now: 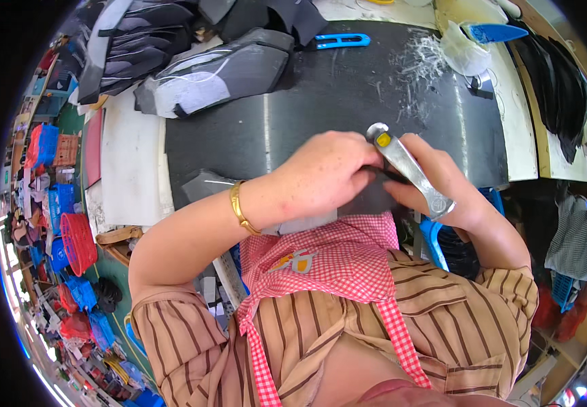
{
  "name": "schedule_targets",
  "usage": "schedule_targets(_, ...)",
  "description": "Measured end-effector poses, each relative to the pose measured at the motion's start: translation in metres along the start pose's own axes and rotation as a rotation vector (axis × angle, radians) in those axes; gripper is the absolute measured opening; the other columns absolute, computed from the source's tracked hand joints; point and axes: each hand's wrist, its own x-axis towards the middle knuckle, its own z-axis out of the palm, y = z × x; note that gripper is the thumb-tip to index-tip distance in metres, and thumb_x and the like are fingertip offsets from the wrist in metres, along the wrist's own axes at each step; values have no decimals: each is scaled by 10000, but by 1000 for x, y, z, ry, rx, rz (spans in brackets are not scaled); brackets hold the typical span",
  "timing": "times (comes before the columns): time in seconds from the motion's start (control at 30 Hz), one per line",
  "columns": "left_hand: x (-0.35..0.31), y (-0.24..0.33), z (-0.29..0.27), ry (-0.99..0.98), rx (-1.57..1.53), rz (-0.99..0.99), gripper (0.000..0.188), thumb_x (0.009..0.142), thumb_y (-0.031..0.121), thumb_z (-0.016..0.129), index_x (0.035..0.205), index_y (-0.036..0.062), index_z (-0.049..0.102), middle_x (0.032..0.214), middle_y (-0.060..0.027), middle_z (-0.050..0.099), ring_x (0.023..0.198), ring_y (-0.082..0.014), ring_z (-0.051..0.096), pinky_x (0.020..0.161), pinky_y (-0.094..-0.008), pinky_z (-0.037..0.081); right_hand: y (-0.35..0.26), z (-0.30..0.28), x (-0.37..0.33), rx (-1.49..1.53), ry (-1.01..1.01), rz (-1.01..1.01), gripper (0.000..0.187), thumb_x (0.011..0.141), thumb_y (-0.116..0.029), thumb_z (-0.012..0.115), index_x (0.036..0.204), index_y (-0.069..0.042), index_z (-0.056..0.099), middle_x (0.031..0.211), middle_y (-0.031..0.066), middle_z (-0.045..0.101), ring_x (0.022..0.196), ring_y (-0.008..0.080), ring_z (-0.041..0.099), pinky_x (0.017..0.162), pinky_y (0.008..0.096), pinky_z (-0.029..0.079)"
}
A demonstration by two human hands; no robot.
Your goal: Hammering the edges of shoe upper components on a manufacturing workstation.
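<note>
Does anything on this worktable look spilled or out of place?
Yes: white, stringy residue streaks the flat black work mat beside the rounded, crumpled white container. It looks odd against the dark mat, perhaps spilled; its substance is unclear.

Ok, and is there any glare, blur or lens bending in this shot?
Head view: two pale streaks on the dark mat look like reflected light; the silver tool shines too; the left hand looks slightly soft, perhaps from motion; straight edges bow toward the black corners, and the red basket near the rim looks tilted.
</note>
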Motion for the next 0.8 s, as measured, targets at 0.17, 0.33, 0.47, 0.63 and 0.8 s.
schedule_targets(0.17, 4, -19, 10, 173, 156, 8, 178, 792, 86, 706, 956, 32, 662, 871, -130, 602, 824, -332, 617, 726, -415, 507, -4, -18, -18, -1, 172, 128, 316, 915, -135, 685, 1157, -22, 517, 841, 231, 642, 796, 423, 664, 658, 397, 514)
schedule_targets(0.33, 6, -17, 0, 69, 100, -62, 183, 785, 76, 713, 952, 25, 658, 886, -121, 610, 851, -318, 622, 725, -401, 513, 5, -4, -18, -266, -171, -9, 291, 941, -173, 636, 1152, -29, 498, 734, 232, 643, 698, 448, 651, 582, 481, 509)
schedule_targets(0.47, -4, -26, 4, 164, 132, 109, 188, 785, 48, 707, 965, 16, 664, 892, -112, 614, 848, -294, 627, 727, -385, 519, 3, -9, -13, -162, -164, -22, 250, 968, -174, 600, 1143, -26, 503, 755, 202, 646, 720, 413, 663, 603, 445, 512)
schedule_targets(0.63, -11, -23, 9, 215, 226, 187, 191, 777, 23, 694, 967, 21, 680, 892, -99, 609, 832, -282, 618, 710, -380, 522, -8, -18, -5, -71, 36, -56, 304, 985, -161, 570, 1250, -14, 550, 829, 218, 637, 770, 428, 641, 659, 432, 512)
schedule_targets(0.8, -15, -26, 13, 218, 278, 199, 201, 760, 18, 694, 961, 27, 688, 894, -95, 607, 828, -279, 613, 699, -381, 519, -8, -17, 11, -160, -187, -42, 301, 997, -148, 550, 1263, -6, 559, 945, 218, 622, 781, 367, 648, 711, 362, 512)
